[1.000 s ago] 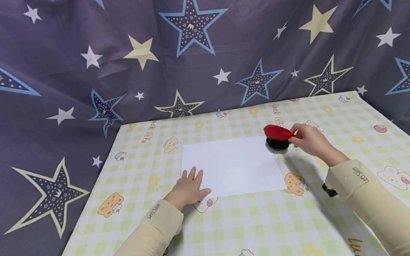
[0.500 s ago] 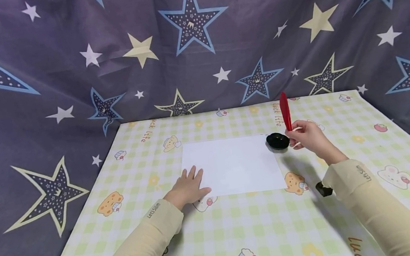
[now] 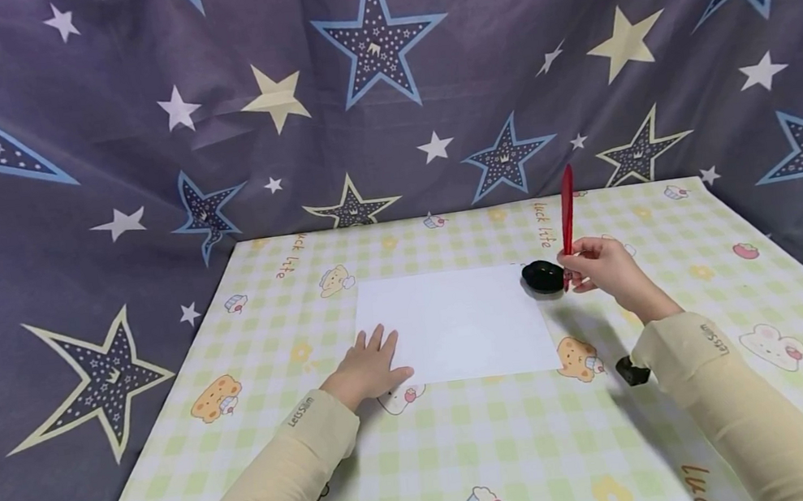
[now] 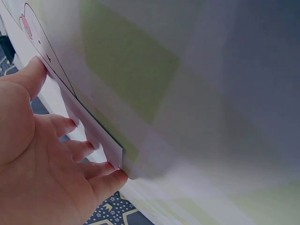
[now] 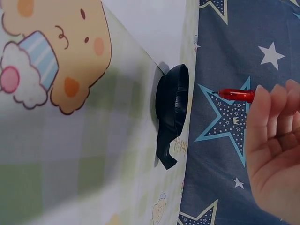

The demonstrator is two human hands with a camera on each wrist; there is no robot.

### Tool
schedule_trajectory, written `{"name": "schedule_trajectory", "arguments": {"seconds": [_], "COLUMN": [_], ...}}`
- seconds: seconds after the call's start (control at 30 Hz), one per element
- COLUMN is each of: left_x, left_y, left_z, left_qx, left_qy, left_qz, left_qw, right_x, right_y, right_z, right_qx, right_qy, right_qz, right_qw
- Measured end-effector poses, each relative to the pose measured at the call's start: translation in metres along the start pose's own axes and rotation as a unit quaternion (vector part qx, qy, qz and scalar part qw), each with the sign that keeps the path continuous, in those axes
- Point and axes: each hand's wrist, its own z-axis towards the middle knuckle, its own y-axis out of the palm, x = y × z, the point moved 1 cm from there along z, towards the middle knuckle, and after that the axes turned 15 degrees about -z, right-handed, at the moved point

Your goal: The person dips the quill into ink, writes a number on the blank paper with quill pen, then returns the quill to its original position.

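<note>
A white sheet of paper (image 3: 464, 325) lies on the patterned tablecloth. My left hand (image 3: 365, 369) rests on its lower left corner with the fingers spread; in the left wrist view the fingertips (image 4: 108, 182) touch the sheet near its edge. With thumb and fingers, my right hand (image 3: 600, 269) pinches a red pen (image 3: 568, 212) with a broad, flat, feather-like top that points up. Its dark tip shows in the right wrist view, where the red barrel (image 5: 236, 94) sticks out past the fingers. Just left of this hand, by the paper's upper right corner, sits a black shallow dish-like piece (image 5: 171, 103) with a narrow tail.
A small black object (image 3: 632, 371) lies by the right sleeve, partly covered by it; its kind is unclear. Part of a dark item (image 3: 322, 493) shows beside the left sleeve. Behind the table (image 3: 424, 460) hangs a dark star-patterned cloth (image 3: 390, 137).
The red pen has swung from lying leftward over the black piece to standing upright in my right hand, its lower end now showing below the fingers. My left hand and the paper stay in place.
</note>
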Motion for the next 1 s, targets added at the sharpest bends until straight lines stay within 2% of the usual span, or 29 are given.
{"name": "schedule_trajectory", "arguments": {"seconds": [0.1, 0.13, 0.4, 0.67, 1.0], "left_x": [-0.0001, -0.0001, -0.0004, -0.0013, -0.001], "left_y": [0.0001, 0.0001, 0.0005, 0.0013, 0.0], "left_z": [-0.0001, -0.0002, -0.0005, -0.0008, -0.0009], "left_qx": [0.0, 0.0, -0.001, 0.001, 0.0], "left_qy": [0.0, 0.001, -0.002, -0.004, 0.001], "left_qz": [-0.001, -0.001, -0.01, -0.014, -0.009], "left_qw": [1.0, 1.0, 0.9999, 0.9999, 1.0], "right_x": [0.0003, -0.0057, -0.0044, -0.0015, 0.0039], "right_y": [0.0005, 0.0015, 0.0044, 0.0043, 0.0044], "right_z": [0.0009, -0.0021, 0.0006, 0.0005, 0.0018], "right_qx": [0.003, 0.009, -0.001, 0.0, 0.009], "right_qy": [0.004, 0.016, 0.029, 0.02, 0.035], "right_qz": [-0.003, -0.018, 0.045, 0.072, 0.133], "right_qw": [1.0, 0.9997, 0.9985, 0.9972, 0.9905]}}
